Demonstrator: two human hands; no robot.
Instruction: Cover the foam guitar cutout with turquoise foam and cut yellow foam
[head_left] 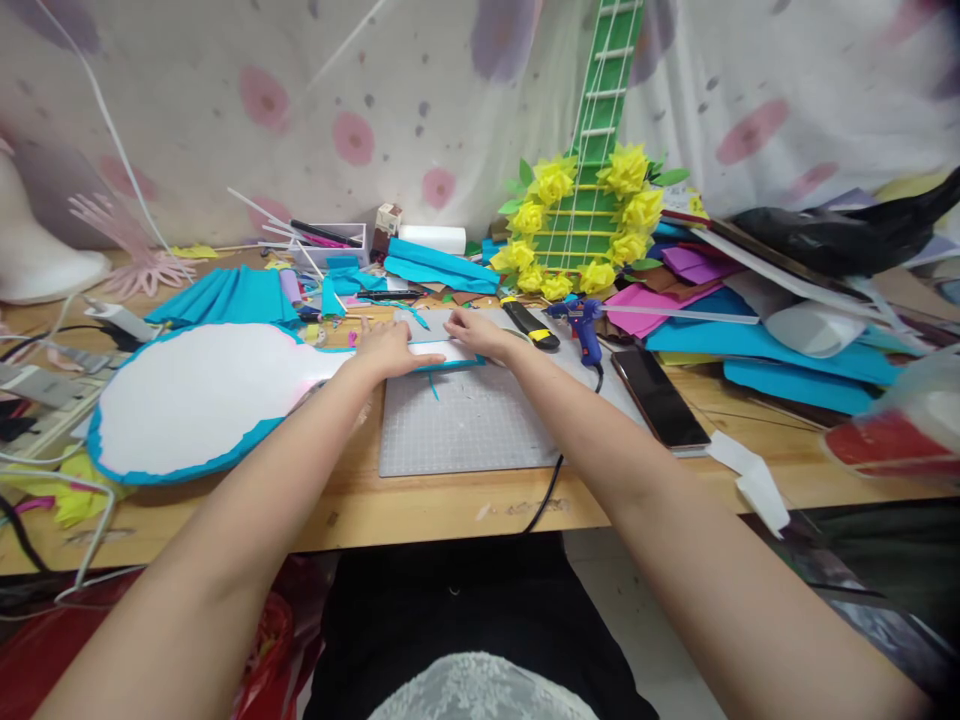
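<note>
We take this for a home craft corner: a wooden table (pixel 420 505) pushed against a flowered cloth backdrop (pixel 375 100). Under our left hand (pixel 386 350) and right hand (pixel 476 335) lies a grey cutting mat (pixel 465 425). Just right of the right hand sit a blue glue gun (pixel 583 325) and a utility knife (pixel 529 325); beyond it stands a green paper guitar (pixel 592 200) ringed with yellow flowers, and coloured paper sheets (pixel 712 320) pile up further right

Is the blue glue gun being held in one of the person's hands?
No. The blue glue gun lies on the table, apart from the right hand and left hand, which press the white blue-edged guitar-shaped cutout.
</note>
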